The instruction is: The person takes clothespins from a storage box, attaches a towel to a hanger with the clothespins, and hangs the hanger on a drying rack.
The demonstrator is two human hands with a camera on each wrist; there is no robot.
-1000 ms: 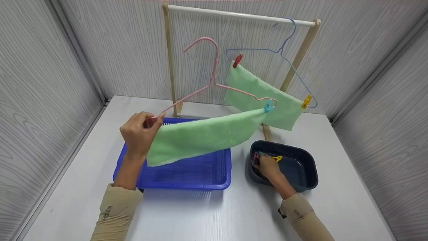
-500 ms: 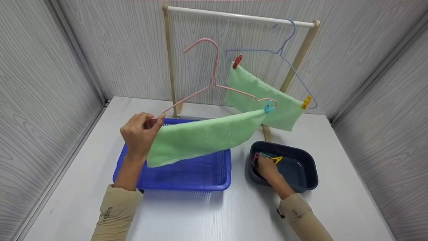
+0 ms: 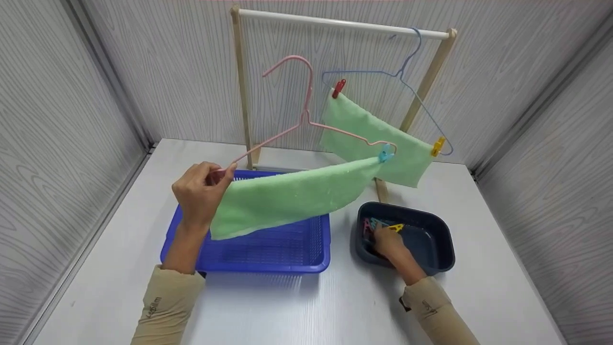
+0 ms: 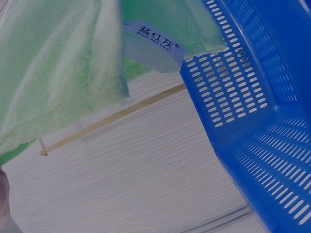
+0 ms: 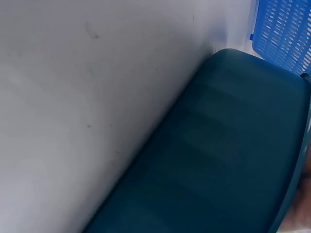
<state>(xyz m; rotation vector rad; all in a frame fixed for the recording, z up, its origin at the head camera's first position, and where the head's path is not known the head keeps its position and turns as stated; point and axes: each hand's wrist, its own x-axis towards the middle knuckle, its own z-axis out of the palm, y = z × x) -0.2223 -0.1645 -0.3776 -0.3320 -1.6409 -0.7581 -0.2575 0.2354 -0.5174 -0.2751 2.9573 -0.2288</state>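
Observation:
My left hand (image 3: 198,191) pinches the left end of a pink clothes hanger (image 3: 306,103) together with the corner of a light green cloth (image 3: 292,199). A blue clothespin (image 3: 385,153) fastens the cloth's other corner to the hanger's right end. In the left wrist view, the hanging cloth (image 4: 58,73) shows a printed label (image 4: 154,41). My right hand (image 3: 390,242) reaches down into a dark basin (image 3: 448,244), its fingertips among loose clothespins. A pink clothespin (image 3: 368,226) and a yellow clothespin (image 3: 396,227) show beside it; whether the fingers grasp one is hidden.
A blue slotted basket (image 3: 258,266) stands under the cloth, left of the basin. Behind is a drying rack (image 3: 335,21), where a blue hanger (image 3: 402,72) carries another green cloth (image 3: 373,134) with red and yellow clothespins. Panel walls enclose the white table (image 3: 268,311).
My right hand has shifted slightly within the basin, and more of the teal clothespins beside its fingertips shows. The left hand, pink hanger and cloth stay nearly still.

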